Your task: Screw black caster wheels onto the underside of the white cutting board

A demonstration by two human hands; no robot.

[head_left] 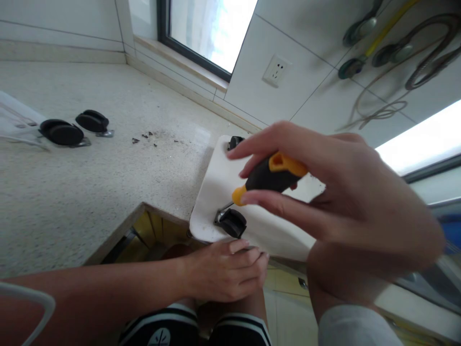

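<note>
My right hand (345, 192) is closed around the black-and-yellow handle of a screwdriver (268, 175). Its metal shaft slants down to the mounting plate of a black caster wheel (233, 223), where the tip meets a corner of the plate. That caster sits near the left end of a white panel (205, 218), which lies on the counter. At the panel's near edge, just below the caster, my left hand (230, 271) grips the edge with bent fingers; the fingers' undersides are hidden. Another black caster (236, 142) is at the panel's far corner, partly behind my right fingers.
Two loose black casters (91, 121) lie on the speckled counter (151, 178) at left, beside a white object (18, 117). Several small dark screws (146, 136) are scattered nearby. A wall socket (276, 70) and hoses with valves (351, 67) are on the tiled wall.
</note>
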